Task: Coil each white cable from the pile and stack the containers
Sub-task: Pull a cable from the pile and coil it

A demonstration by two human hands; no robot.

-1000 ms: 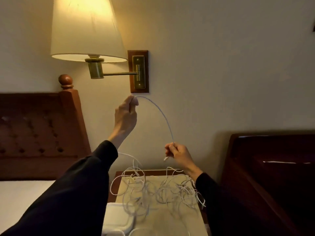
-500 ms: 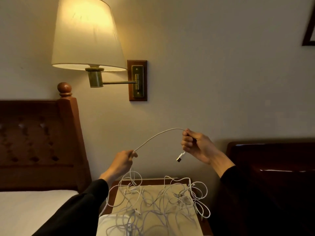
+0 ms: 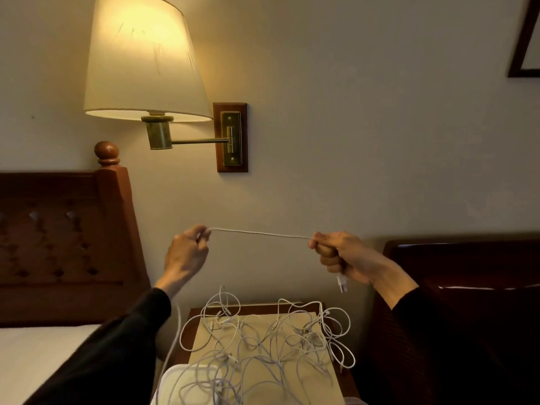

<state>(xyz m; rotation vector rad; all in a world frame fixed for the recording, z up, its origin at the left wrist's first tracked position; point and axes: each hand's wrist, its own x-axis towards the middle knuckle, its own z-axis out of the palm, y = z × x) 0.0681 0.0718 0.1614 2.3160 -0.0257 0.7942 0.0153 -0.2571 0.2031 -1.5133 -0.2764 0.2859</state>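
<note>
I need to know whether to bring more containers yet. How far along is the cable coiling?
Early. No coiled cable or stacked containers show. One white cable is stretched between the left hand and right hand, its plug hanging below the right. The tangled pile still covers the nightstand, over a white container.

Both hands were raised above the counter (image 3: 204,312), a white cable (image 3: 260,233) stretched nearly straight between them. The left hand (image 3: 187,255) pinched one part of it at the fingertips; the right hand (image 3: 340,254) had its fingers curled round the other, and the cable's plug (image 3: 342,283) hung below that grip. On the counter lay a tangled pile of white cables (image 3: 263,343) over a tan sheet (image 3: 318,384), with a white container (image 3: 187,381) at the near edge. A lit wall lamp (image 3: 143,59) hung above, beside a wooden headboard (image 3: 64,244).
</note>
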